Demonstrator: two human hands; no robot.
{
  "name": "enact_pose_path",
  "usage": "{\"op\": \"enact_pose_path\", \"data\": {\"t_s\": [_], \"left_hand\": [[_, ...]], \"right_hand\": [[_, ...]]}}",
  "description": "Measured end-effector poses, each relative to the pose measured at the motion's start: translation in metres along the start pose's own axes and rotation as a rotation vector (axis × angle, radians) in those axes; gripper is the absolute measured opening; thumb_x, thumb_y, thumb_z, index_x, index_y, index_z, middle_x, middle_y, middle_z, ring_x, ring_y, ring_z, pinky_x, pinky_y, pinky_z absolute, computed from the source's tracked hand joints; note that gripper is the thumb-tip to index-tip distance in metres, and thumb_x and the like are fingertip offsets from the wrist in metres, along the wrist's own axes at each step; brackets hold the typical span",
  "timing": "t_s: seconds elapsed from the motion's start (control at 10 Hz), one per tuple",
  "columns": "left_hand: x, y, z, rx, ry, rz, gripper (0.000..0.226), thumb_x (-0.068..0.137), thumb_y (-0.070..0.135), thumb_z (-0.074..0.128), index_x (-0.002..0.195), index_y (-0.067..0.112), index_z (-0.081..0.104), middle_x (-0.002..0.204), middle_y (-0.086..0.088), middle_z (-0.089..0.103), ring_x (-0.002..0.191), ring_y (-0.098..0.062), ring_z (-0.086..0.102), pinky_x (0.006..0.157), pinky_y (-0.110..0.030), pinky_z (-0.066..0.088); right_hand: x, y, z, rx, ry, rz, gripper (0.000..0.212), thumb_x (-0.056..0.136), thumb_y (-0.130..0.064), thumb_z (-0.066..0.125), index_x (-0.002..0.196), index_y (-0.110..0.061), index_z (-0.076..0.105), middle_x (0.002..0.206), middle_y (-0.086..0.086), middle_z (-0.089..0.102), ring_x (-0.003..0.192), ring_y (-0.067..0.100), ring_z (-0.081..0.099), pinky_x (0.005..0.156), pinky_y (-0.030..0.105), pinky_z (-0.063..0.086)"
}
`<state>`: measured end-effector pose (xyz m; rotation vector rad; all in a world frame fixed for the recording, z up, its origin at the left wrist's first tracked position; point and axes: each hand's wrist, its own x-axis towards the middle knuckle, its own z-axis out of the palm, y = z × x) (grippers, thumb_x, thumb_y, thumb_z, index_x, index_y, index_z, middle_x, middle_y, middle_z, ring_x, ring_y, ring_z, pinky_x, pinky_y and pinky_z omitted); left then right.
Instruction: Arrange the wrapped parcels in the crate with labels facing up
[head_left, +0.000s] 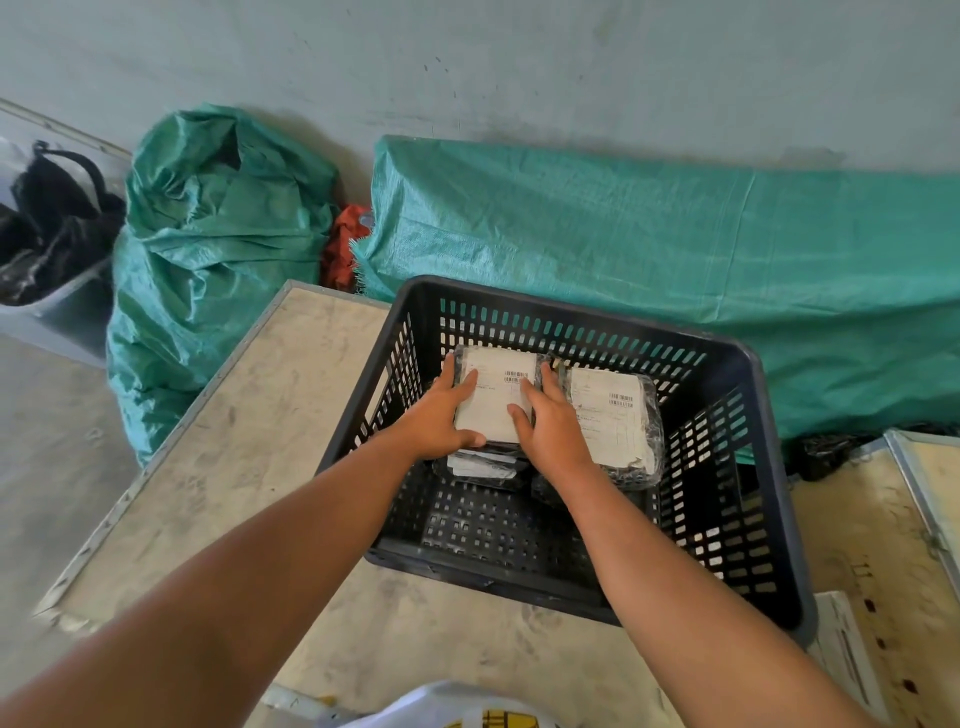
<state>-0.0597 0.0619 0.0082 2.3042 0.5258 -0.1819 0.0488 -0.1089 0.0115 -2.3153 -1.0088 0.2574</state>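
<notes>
Left hand (436, 413) and right hand (553, 421) clasp the top parcel (496, 402), label up, inside the crate (727, 358) on the tabletop (291, 415), beside a second parcel (615, 421).

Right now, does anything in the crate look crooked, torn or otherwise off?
The right parcel has a label ragged along its near edge. Under the left parcel, held by the left hand and right hand, a lower parcel pokes out, so the stack isn't flush.
</notes>
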Motion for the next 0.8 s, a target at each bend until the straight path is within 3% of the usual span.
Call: {"op": "enact_pose_path", "data": {"t_s": [0.1, 0.2, 0.3, 0.4, 0.5, 0.6, 0.7, 0.8], "left_hand": [[0.0, 0.0, 0.0, 0.012, 0.007, 0.031, 0.114, 0.08, 0.03, 0.086, 0.162, 0.015, 0.008, 0.166, 0.0, -0.026, 0.154, -0.029, 0.005, 0.123, -0.045, 0.023], [0.002, -0.003, 0.0, 0.005, -0.003, 0.031, 0.116, 0.079, 0.03, 0.086, 0.163, 0.016, 0.006, 0.166, 0.002, -0.026, 0.154, -0.027, 0.008, 0.122, -0.044, 0.026], [0.003, -0.006, -0.001, -0.043, -0.008, 0.03, 0.115, 0.079, 0.027, 0.086, 0.163, 0.018, 0.008, 0.165, 0.01, -0.026, 0.152, -0.021, 0.016, 0.118, -0.032, 0.032], [0.004, -0.006, 0.001, -0.036, 0.003, 0.036, 0.115, 0.081, 0.025, 0.085, 0.163, 0.018, 0.004, 0.164, 0.012, -0.029, 0.153, -0.021, 0.013, 0.114, -0.027, 0.032], [0.001, -0.001, 0.002, 0.005, 0.018, 0.024, 0.114, 0.083, 0.025, 0.083, 0.162, 0.016, 0.001, 0.164, 0.004, -0.03, 0.154, -0.025, 0.011, 0.12, -0.033, 0.029], [-0.001, 0.002, 0.002, 0.037, 0.013, 0.005, 0.114, 0.083, 0.027, 0.083, 0.162, 0.015, 0.001, 0.165, -0.001, -0.027, 0.153, -0.028, 0.014, 0.121, -0.035, 0.023], [-0.008, 0.014, -0.012, 0.092, -0.049, -0.051, 0.116, 0.082, 0.031, 0.084, 0.163, 0.014, 0.003, 0.167, -0.005, -0.023, 0.153, -0.031, 0.015, 0.123, -0.039, 0.02], [-0.017, 0.041, -0.026, 0.148, -0.044, -0.06, 0.109, 0.084, 0.04, 0.081, 0.163, 0.016, 0.01, 0.169, -0.012, -0.011, 0.153, -0.036, 0.012, 0.124, -0.044, 0.016]], "right_hand": [[0.0, 0.009, -0.003, -0.167, 0.068, -0.075, 0.051, 0.101, -0.033, 0.062, 0.142, -0.005, 0.057, 0.166, 0.022, 0.019, 0.154, 0.042, 0.006, 0.119, 0.049, 0.022], [0.0, 0.015, 0.001, -0.315, 0.017, 0.043, 0.061, 0.102, -0.055, 0.045, 0.152, -0.019, 0.047, 0.167, 0.022, 0.014, 0.153, 0.046, 0.001, 0.117, 0.063, -0.007], [-0.001, 0.022, 0.004, -0.308, -0.028, 0.103, 0.065, 0.102, -0.065, 0.031, 0.157, -0.03, 0.038, 0.17, 0.013, 0.004, 0.155, 0.04, -0.005, 0.117, 0.063, -0.011], [0.0, 0.021, 0.003, -0.263, -0.042, 0.117, 0.065, 0.101, -0.066, 0.032, 0.156, -0.032, 0.038, 0.17, 0.011, 0.005, 0.155, 0.035, -0.006, 0.119, 0.06, -0.009], [0.002, 0.018, -0.002, -0.215, -0.071, 0.162, 0.063, 0.1, -0.064, 0.039, 0.155, -0.032, 0.041, 0.17, 0.009, 0.008, 0.156, 0.034, -0.004, 0.12, 0.06, -0.007], [0.015, 0.013, -0.014, -0.167, -0.209, 0.204, 0.061, 0.1, -0.059, 0.046, 0.156, -0.033, 0.039, 0.171, 0.006, 0.003, 0.156, 0.035, -0.006, 0.12, 0.061, -0.005], [0.018, 0.0, -0.035, -0.062, -0.28, 0.253, 0.055, 0.103, -0.045, 0.052, 0.155, -0.028, 0.042, 0.17, 0.008, 0.01, 0.155, 0.04, 0.005, 0.122, 0.062, 0.006], [0.011, -0.01, -0.06, 0.119, -0.126, 0.246, 0.048, 0.103, -0.032, 0.058, 0.149, -0.021, 0.051, 0.165, 0.011, 0.03, 0.153, 0.034, 0.021, 0.123, 0.051, 0.021]]}}
